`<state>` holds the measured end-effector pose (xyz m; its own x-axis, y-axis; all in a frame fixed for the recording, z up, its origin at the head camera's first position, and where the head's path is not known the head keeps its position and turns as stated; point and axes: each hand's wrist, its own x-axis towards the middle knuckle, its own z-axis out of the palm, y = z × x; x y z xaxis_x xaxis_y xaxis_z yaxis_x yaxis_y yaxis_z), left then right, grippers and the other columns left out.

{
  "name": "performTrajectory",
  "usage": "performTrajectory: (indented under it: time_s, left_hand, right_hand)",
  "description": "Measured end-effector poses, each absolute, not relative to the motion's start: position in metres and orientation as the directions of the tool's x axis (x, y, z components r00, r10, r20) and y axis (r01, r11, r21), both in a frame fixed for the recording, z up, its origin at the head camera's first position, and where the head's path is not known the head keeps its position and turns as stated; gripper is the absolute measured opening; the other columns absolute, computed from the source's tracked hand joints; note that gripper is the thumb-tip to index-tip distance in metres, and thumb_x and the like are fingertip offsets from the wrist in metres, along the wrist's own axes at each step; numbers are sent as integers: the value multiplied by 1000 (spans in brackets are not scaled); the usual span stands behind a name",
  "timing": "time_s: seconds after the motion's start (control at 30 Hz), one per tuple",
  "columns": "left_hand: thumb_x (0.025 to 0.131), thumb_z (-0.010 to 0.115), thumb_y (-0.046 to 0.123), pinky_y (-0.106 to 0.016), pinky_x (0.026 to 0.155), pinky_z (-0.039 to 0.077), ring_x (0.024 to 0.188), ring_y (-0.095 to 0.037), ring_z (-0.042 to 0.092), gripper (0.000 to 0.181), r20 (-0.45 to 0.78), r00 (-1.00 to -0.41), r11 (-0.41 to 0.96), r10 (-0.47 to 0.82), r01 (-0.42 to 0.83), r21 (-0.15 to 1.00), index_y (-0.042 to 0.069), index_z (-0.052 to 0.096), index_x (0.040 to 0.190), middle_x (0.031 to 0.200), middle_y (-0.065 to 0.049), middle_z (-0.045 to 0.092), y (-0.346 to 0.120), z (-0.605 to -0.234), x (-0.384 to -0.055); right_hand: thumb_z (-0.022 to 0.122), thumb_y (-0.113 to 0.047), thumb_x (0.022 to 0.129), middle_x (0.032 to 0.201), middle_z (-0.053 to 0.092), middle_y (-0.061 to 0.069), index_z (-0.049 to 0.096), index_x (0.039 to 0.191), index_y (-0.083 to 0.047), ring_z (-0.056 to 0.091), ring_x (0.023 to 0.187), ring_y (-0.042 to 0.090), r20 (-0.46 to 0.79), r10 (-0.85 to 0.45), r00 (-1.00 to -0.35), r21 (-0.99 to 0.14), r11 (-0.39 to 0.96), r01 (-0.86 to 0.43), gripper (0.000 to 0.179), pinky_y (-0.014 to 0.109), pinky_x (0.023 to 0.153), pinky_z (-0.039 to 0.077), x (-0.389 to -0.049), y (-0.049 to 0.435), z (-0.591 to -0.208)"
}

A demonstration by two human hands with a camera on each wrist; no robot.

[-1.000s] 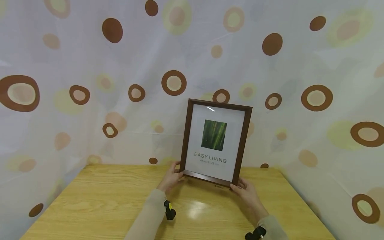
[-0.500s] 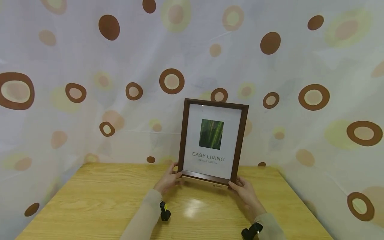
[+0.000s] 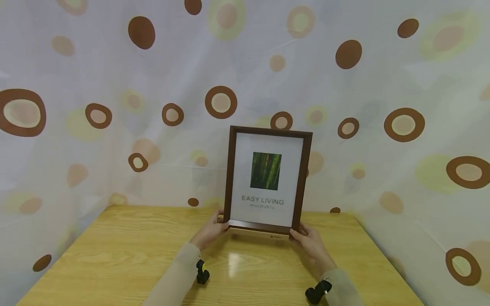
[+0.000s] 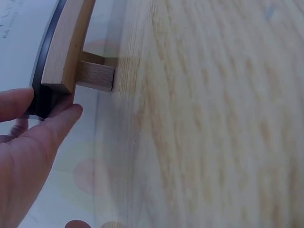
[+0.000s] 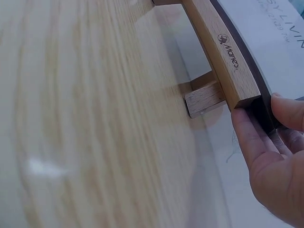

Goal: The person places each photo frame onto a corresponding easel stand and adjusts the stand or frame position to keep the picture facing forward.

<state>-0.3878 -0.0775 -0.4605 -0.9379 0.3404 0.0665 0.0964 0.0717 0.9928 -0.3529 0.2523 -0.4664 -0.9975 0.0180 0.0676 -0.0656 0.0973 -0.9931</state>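
A dark brown picture frame (image 3: 266,214) with a white mat, a small green bamboo picture and the words "EASY LIVING" stands leaning back slightly. Its bottom edge sits along the front bar of a light wooden easel (image 3: 256,233), whose short foot (image 4: 97,76) meets the table. My left hand (image 3: 210,229) holds the frame's lower left corner, thumb in front and fingers behind and under. At the lower right corner, my right hand (image 3: 311,246) pinches it the same way, fingertips against the end of the bar (image 5: 230,61), which bears a printed logo. The frame hides most of the easel.
A light wood-grain table (image 3: 115,255) spreads around the frame. Behind and at both sides hangs a pale curtain (image 3: 172,63) with brown and beige circles. Black wrist cameras (image 3: 318,292) are strapped over both sleeves.
Both hands have shifted the picture frame a little to the left and turned it nearer to level. The easel's front bar now shows beneath its bottom edge.
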Motion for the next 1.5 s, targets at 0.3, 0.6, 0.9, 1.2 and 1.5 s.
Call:
performTrajectory:
  time_s: [0.3, 0.6, 0.9, 1.2, 1.5]
  left_hand:
    - [98, 49, -1, -47, 99, 50, 116, -32, 55, 40, 68, -960, 77, 272, 92, 993, -4, 37, 136, 129, -28, 51, -84, -469, -383]
    - [100, 45, -2, -49, 104, 47, 122, -37, 52, 36, 81, -957, 64, 280, 103, 993, -8, 38, 135, 133, -29, 47, -86, -468, -381]
    - [101, 43, -2, -46, 104, 48, 120, -36, 53, 36, 66, -952, 78, 299, 94, 993, -10, 39, 135, 131, -29, 47, -87, -462, -381]
    - [100, 43, -2, -45, 102, 50, 117, -33, 54, 35, 68, -954, 86, 291, 97, 992, -11, 40, 134, 129, -27, 48, -89, -469, -374]
    - [101, 45, -1, -45, 103, 49, 119, -35, 53, 38, 80, -961, 93, 263, 108, 990, -9, 38, 137, 131, -28, 45, -107, -464, -375]
  right_hand:
    - [54, 1, 98, 135, 50, 34, 36, 144, 11, 63, 106, 19, 71, -5, -997, -996, 59, -71, 50, 31, 88, 58, -357, 245, -471]
    - [54, -7, 100, 141, 45, 34, 33, 147, 8, 57, 121, 33, 65, -27, -998, -990, 125, -68, 54, 34, 92, 56, -360, 245, -469]
    - [53, -7, 100, 144, 44, 31, 31, 150, 5, 57, 121, 29, 40, -52, -998, -994, 96, -45, 55, 36, 96, 54, -363, 247, -464]
    - [57, -8, 99, 142, 48, 27, 35, 149, 0, 57, 121, 30, 27, -69, -997, -995, 94, -34, 56, 38, 96, 54, -364, 246, -470]
    - [54, -3, 99, 140, 50, 29, 39, 147, 2, 58, 119, 29, 66, -83, -994, -996, 60, -71, 50, 42, 97, 54, -368, 227, -465]
